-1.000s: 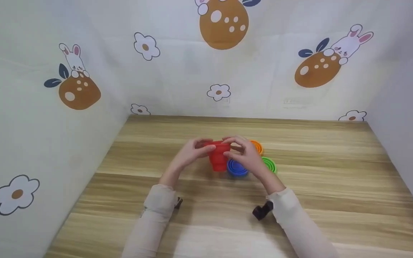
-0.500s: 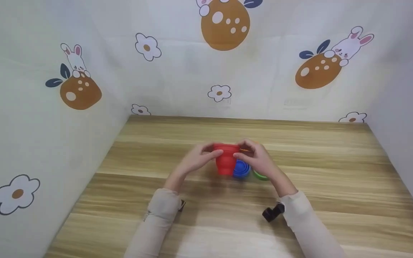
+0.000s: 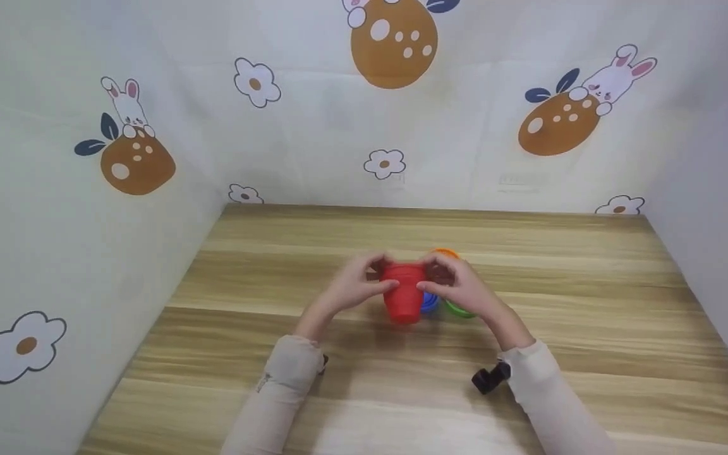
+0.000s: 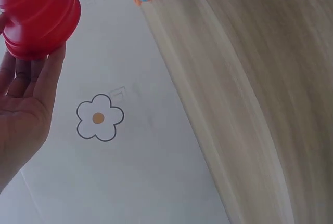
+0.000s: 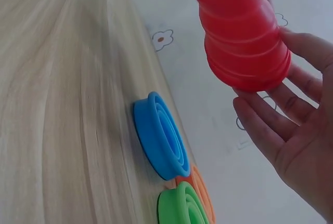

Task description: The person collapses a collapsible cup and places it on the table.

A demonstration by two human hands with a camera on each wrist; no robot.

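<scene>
A red collapsible cup (image 3: 404, 302), drawn out to full height with ridged walls, is held up over the table between both hands. My left hand (image 3: 352, 289) grips its left side near the wide rim, thumb across the front. On the other side my right hand (image 3: 467, 292) holds the same rim, its thumb (image 5: 307, 47) on the wall in the right wrist view. Close behind the cup sits a flattened blue collapsible cup (image 5: 161, 138), partly covered in the head view. Flattened green (image 5: 174, 206) and orange (image 5: 200, 187) collapsible cups lie beside it, partly behind my right hand.
The wood-grain table (image 3: 212, 366) is bounded at the back and both sides by pale cloth walls (image 3: 313, 126) printed with flowers and rabbits. A black wrist camera (image 3: 491, 377) sticks out from my right sleeve.
Both hands have moved right and nearer to me with the red cup between them. The red cup now overlaps more of the blue one. The other cups stay put on the table.
</scene>
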